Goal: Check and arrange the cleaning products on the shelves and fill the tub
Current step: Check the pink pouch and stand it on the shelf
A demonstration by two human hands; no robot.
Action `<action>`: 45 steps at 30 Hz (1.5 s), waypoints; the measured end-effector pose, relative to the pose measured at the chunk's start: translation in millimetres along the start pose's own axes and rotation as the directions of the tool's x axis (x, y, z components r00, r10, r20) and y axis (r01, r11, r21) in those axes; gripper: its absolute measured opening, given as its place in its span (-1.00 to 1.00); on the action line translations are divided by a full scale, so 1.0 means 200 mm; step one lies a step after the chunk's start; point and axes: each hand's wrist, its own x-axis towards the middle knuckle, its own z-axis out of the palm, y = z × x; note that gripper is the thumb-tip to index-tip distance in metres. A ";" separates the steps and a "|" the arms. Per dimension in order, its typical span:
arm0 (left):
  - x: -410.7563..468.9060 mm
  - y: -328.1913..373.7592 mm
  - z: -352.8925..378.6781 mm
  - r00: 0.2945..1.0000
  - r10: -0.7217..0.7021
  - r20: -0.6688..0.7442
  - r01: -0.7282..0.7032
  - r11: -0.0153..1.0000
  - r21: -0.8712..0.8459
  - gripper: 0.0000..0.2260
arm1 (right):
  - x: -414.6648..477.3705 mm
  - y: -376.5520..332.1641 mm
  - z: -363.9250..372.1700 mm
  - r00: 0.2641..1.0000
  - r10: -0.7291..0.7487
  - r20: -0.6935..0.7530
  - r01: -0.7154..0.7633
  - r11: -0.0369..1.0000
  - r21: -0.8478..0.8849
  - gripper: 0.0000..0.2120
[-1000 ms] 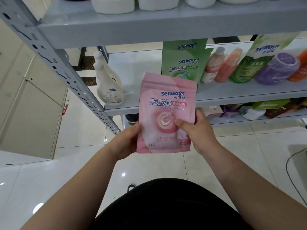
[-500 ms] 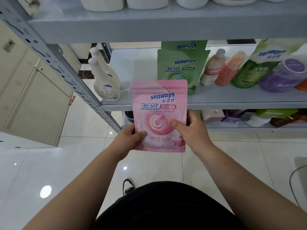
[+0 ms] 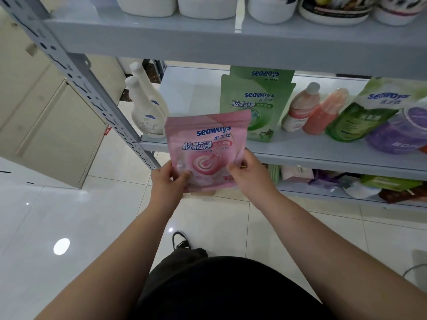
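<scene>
Two hands carry the pink pouch (image 3: 205, 146), which we hold upright in the air just in front of the middle shelf (image 3: 300, 158), its printed face toward us and its top overlapping our view of the green pouches (image 3: 256, 105) standing behind it. Our left hand (image 3: 165, 181) pinches the lower left corner, thumb on the front and fingers behind; our right hand (image 3: 248, 179) pinches the lower right side the same way. We judge the next move is to stand it in the bare gap between the white bottles (image 3: 147, 114) and the green pouches. The risk lies in the low grip: the pouch is soft and held only near its base, so its top could flop or its bottom catch the shelf lip as we lift. Pushed too far right, it could topple the green pouches; set down crooked, it could slump off the edge.
</scene>
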 end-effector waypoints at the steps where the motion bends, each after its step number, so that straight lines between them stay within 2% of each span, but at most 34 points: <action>1: 0.02 0.02 -0.01 1.000 0.010 -0.023 -0.010 1.000 -0.010 -0.81 | 0.02 -0.03 0.02 1.000 -0.019 -0.006 0.019 1.000 0.011 -0.83; 4: 0.11 0.07 -0.03 0.995 0.012 -0.099 -0.018 0.998 -0.063 -0.81 | 0.12 -0.11 0.09 0.999 -0.052 -0.007 0.052 0.997 0.056 -0.93; 6: 0.19 0.09 -0.03 0.987 -0.033 -0.158 0.020 0.996 -0.081 -0.72 | 0.19 -0.16 0.12 0.996 -0.085 -0.030 0.087 0.993 0.074 -0.84; 8: 0.25 0.11 -0.03 0.978 -0.058 -0.200 0.047 0.997 -0.061 -0.69 | 0.25 -0.21 0.15 0.994 -0.095 -0.063 0.101 0.989 0.107 -0.85; 12: 0.35 0.09 -0.04 0.978 -0.025 -0.206 0.019 0.999 -0.032 -0.66 | 0.38 -0.25 0.22 0.990 -0.101 -0.095 0.115 0.981 0.154 -0.79; 16: 0.40 0.03 -0.08 0.987 -0.013 -0.162 0.006 0.999 -0.046 -0.58 | 0.48 -0.24 0.31 0.988 -0.104 -0.113 0.123 0.977 0.173 -0.72; 19: 0.42 0.00 -0.10 0.996 -0.055 -0.066 0.049 0.995 -0.083 -0.48 | 0.52 -0.23 0.37 0.990 -0.081 -0.118 0.100 0.982 0.163 -0.68; 21: 0.43 -0.02 -0.11 0.999 -0.053 0.000 0.053 0.998 -0.024 -0.53 | 0.53 -0.22 0.39 0.988 -0.083 -0.133 0.103 0.984 0.149 -0.64; 24: 0.44 -0.03 -0.11 0.992 0.026 0.123 -0.049 0.980 0.193 -0.60 | 0.54 -0.20 0.41 0.988 -0.066 -0.142 0.085 0.987 0.134 -0.61; 27: 0.43 -0.01 -0.11 0.966 0.085 0.243 -0.181 0.895 0.408 -0.43 | 0.54 -0.15 0.43 0.990 -0.059 -0.131 0.071 0.994 0.088 -0.58; 31: 0.43 -0.03 -0.08 0.962 0.187 0.199 -0.268 0.786 0.557 -0.31 | 0.55 -0.10 0.45 0.990 -0.038 -0.133 0.040 0.999 0.007 -0.61; 33: 0.42 -0.05 -0.07 0.937 0.241 0.255 -0.350 0.671 0.654 -0.34 | 0.56 -0.09 0.43 0.991 -0.027 -0.131 0.024 0.999 -0.028 -0.63; 36: 0.43 -0.10 -0.03 0.850 0.280 0.446 -0.527 0.436 0.730 -0.29 | 0.55 -0.06 0.39 0.992 -0.014 -0.126 -0.009 0.983 -0.183 -0.57; 39: 0.46 -0.10 0.02 0.823 0.254 0.509 -0.563 0.243 0.790 -0.21 | 0.53 -0.01 0.35 0.996 -0.044 -0.075 0.014 0.932 -0.362 -0.58; 41: 0.48 -0.08 0.05 0.826 0.212 0.522 -0.558 0.184 0.809 -0.21 | 0.51 0.01 0.32 0.999 -0.022 -0.030 0.007 0.897 -0.442 -0.52; 45: 0.53 -0.06 0.09 0.830 0.161 0.534 -0.556 0.168 0.814 -0.22 | 0.51 0.05 0.28 1.000 0.023 -0.011 -0.025 0.847 -0.532 -0.40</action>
